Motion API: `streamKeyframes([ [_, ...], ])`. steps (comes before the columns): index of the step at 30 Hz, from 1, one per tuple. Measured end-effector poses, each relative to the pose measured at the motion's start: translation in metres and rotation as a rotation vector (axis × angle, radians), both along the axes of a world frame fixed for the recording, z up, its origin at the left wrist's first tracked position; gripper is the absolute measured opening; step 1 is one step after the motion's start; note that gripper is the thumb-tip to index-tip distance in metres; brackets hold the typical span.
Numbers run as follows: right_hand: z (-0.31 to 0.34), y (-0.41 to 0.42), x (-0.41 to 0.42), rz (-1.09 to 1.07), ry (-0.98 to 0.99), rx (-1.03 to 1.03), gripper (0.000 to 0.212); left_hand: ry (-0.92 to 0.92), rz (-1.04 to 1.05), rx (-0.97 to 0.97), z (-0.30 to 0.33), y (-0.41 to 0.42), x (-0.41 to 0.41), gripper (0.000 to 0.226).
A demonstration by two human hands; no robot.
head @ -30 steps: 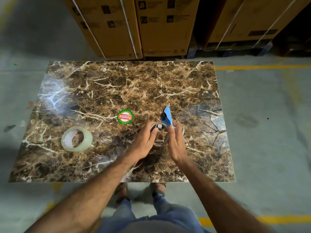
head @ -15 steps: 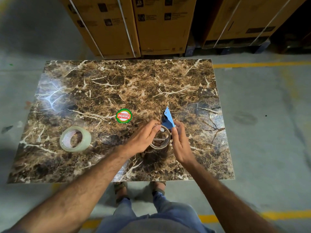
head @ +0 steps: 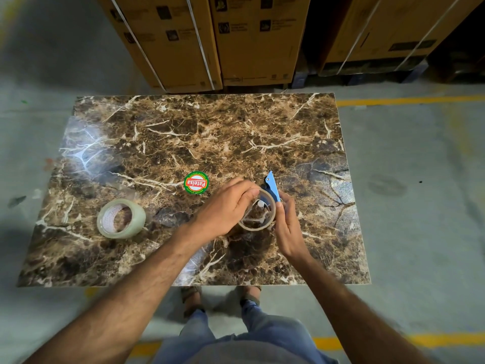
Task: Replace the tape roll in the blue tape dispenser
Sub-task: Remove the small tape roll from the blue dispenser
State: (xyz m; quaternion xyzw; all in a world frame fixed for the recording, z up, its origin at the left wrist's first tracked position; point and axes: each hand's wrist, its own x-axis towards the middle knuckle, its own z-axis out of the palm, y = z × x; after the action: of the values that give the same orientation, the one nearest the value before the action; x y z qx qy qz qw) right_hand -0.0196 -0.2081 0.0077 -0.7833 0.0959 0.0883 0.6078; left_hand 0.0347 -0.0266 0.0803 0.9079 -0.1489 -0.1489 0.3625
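The blue tape dispenser [head: 271,185] stands on edge on the marble table [head: 236,127], right of centre. A thin brown cardboard ring, the used-up tape core [head: 256,227], sits around its white hub. My left hand [head: 225,206] grips the core's left rim with fingers over its top. My right hand [head: 287,227] holds the dispenser's blue side plate from the right. A full roll of clear tape [head: 120,218] lies flat on the table to the left, apart from both hands.
A round red and green sticker [head: 196,182] is on the table just left of my hands. Strapped cardboard boxes [head: 236,35] stand behind the table's far edge. Concrete floor with yellow lines surrounds the table.
The cardboard core has tilted and come up off the hub toward me, showing more of its ring. Both hands stayed at the dispenser, shifting slightly.
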Motion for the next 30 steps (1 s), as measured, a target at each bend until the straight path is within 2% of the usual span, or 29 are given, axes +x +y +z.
streamKeyframes([
  [5, -0.001, -0.003, -0.004, -0.029, 0.071, 0.043, 0.037, -0.05, 0.214, -0.087, 0.008, 0.013, 0.002, 0.032],
  [9, -0.007, -0.011, -0.013, -0.061, 0.12, 0.036, 0.036, -0.057, 0.437, 0.026, -0.015, 0.021, 0.02, 0.033],
  [11, -0.007, -0.014, -0.018, -0.056, 0.135, 0.018, 0.032, -0.057, 0.445, 0.138, -0.033, 0.022, 0.032, 0.034],
  [13, -0.006, -0.017, -0.024, -0.06, 0.139, -0.002, 0.04, -0.041, 0.435, 0.186, -0.048, 0.018, 0.042, 0.034],
  [16, -0.005, -0.02, -0.03, -0.074, 0.158, 0.006, 0.047, -0.007, 0.433, 0.202, -0.064, 0.012, 0.053, 0.033],
  [26, 0.003, -0.023, -0.039, -0.095, 0.163, -0.026, 0.041, 0.075, 0.438, 0.247, -0.087, 0.006, 0.061, 0.034],
  [30, 0.007, -0.019, -0.039, -0.101, 0.183, -0.017, 0.043, 0.122, 0.436, 0.241, -0.087, 0.01, 0.06, 0.044],
])
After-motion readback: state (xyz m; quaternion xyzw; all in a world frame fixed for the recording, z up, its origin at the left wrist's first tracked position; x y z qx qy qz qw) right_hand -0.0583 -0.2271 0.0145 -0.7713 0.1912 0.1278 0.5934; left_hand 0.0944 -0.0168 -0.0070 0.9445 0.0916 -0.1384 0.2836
